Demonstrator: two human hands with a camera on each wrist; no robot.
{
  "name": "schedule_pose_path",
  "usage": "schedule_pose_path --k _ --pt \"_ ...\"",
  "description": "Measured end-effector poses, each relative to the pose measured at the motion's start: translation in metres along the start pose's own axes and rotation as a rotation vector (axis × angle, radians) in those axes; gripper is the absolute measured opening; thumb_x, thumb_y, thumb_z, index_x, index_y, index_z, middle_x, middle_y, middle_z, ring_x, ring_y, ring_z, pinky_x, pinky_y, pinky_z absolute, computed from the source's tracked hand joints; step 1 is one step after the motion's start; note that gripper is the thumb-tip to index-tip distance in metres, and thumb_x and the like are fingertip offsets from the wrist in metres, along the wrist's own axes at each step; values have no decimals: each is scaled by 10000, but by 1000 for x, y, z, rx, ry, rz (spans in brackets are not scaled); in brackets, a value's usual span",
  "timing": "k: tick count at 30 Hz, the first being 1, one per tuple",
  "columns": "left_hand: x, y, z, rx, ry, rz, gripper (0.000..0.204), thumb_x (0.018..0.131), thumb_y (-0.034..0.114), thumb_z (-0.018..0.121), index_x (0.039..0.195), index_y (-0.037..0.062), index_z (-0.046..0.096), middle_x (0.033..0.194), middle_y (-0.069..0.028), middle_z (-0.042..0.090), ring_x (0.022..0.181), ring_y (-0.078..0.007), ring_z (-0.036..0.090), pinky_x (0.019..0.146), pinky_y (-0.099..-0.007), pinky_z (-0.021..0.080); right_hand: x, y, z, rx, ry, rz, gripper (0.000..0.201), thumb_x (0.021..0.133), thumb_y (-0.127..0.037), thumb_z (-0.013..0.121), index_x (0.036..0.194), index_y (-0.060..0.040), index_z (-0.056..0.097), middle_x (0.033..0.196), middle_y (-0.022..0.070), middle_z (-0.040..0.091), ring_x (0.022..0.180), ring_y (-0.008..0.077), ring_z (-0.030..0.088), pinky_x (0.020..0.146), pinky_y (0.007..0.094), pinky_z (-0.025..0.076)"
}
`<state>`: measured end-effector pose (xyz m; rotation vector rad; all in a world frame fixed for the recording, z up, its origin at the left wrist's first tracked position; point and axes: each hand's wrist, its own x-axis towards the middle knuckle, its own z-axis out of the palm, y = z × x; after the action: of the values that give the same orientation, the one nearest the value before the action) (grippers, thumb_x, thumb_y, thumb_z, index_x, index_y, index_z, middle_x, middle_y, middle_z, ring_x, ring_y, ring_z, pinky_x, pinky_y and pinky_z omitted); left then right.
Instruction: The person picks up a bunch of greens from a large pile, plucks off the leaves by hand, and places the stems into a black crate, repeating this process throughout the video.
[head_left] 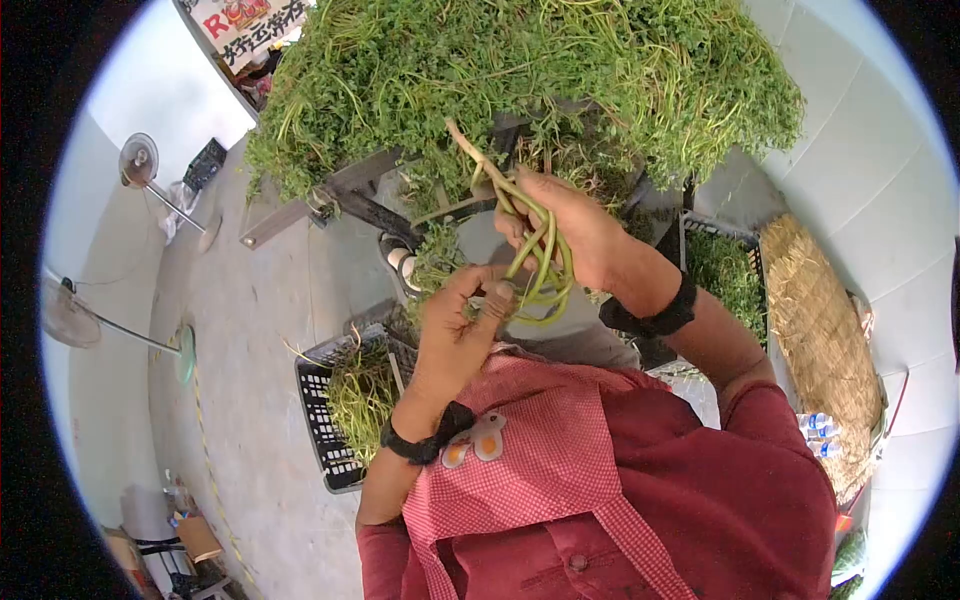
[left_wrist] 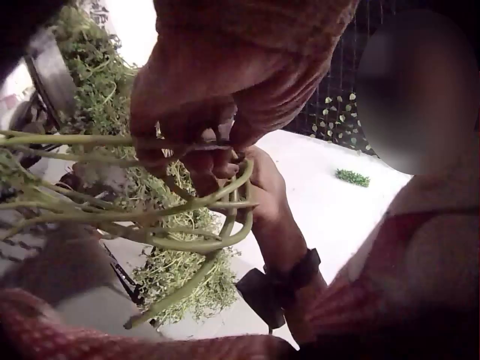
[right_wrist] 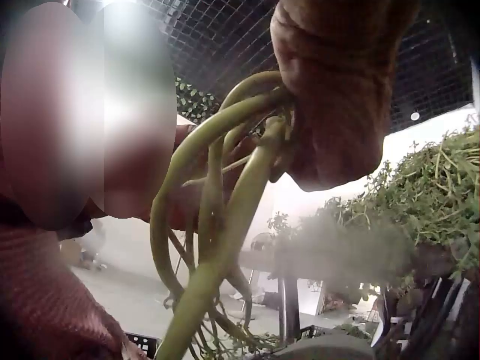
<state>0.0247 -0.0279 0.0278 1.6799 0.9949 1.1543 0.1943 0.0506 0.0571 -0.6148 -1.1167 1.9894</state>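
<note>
A bundle of thick green stems (head_left: 541,262), bent into loops and crossing one another, is held between my hands in front of the apron. My right hand (head_left: 572,222) grips its upper part, where one pale brownish stem end sticks out up and to the left. Lower down, my left hand (head_left: 462,322) pinches the stems between thumb and fingers. In the left wrist view, the stems (left_wrist: 172,217) curve round below the left fingers (left_wrist: 187,135), which partly hide them. The right wrist view shows the looped stems (right_wrist: 217,195) coming out from under my right hand (right_wrist: 337,97).
A large heap of leafy green plants (head_left: 520,70) lies on a dark-framed table ahead. Black crates of greens stand low at the left (head_left: 318,420) and right (head_left: 755,240). A long straw bundle (head_left: 815,345) leans at the right; two pedestal fans (head_left: 139,160) stand left.
</note>
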Motion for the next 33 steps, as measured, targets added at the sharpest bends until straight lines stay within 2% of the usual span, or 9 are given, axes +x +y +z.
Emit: schedule_pose_path --k 7,8,13,18,22,24,27,31,33 --pt "-8 -3 -17 -10 -72 -58 178 915 154 513 986 3 575 831 -19 573 770 -77 516 693 -219 429 -12 2 1 196 -119 16 523 949 -463 243 1146 -48 492 813 21 518 717 122 508 659 274 435" --pt "-9 -2 -18 -41 -88 -87 172 920 153 504 974 5 574 829 -19 570 765 -70 509 690 -212 424 -9 8 4 197 45 36 480 955 -421 250 1127 -47 498 748 8 502 622 114 481 585 247 418" --pt "-9 8 -15 -106 -160 -159 173 927 151 489 952 5 579 803 4 551 711 -50 477 642 -194 399 -7 23 9 210 54 19 401 957 -368 307 1096 -51 509 629 -13 450 490 77 413 462 213 351" --pt "-7 9 -12 -128 -146 -197 193 930 149 476 920 -10 584 754 24 539 662 -41 463 576 -199 382 -10 25 15 -197 135 -203 339 952 -344 362 990 -56 536 642 -21 442 508 47 364 457 193 321" --pt "-4 7 -2 185 -14 17 174 885 127 515 861 -30 585 705 -59 559 601 -124 489 550 -248 392 -11 28 17 -258 228 -205 332 949 -327 373 961 -32 524 644 -2 445 522 64 368 479 203 320" --pt "-2 0 0 351 84 120 176 867 130 529 842 -35 585 686 -97 560 588 -161 497 553 -265 399 -3 40 14 -849 334 -524 323 948 -310 377 999 -9 482 660 37 441 541 93 383 496 227 313" --pt "2 -11 -1 619 159 2 193 845 152 550 819 -36 583 645 -153 537 551 -237 495 551 -297 411 -9 54 31 -1099 376 -662 326 944 -308 383 1048 -4 436 692 70 435 569 119 393 521 254 328" --pt "1 -31 -11 223 272 -34 244 884 187 517 783 -27 575 613 -82 542 529 -162 485 514 -298 398 2 41 23 -580 296 -281 317 929 -341 437 963 -26 439 711 61 480 585 175 465 556 317 398" --pt "2 -37 -20 73 308 -10 254 897 196 509 776 -17 577 617 -50 547 523 -137 473 499 -295 390 -1 39 25 -415 256 -305 283 921 -329 456 954 -48 448 707 7 455 531 96 421 454 256 349"
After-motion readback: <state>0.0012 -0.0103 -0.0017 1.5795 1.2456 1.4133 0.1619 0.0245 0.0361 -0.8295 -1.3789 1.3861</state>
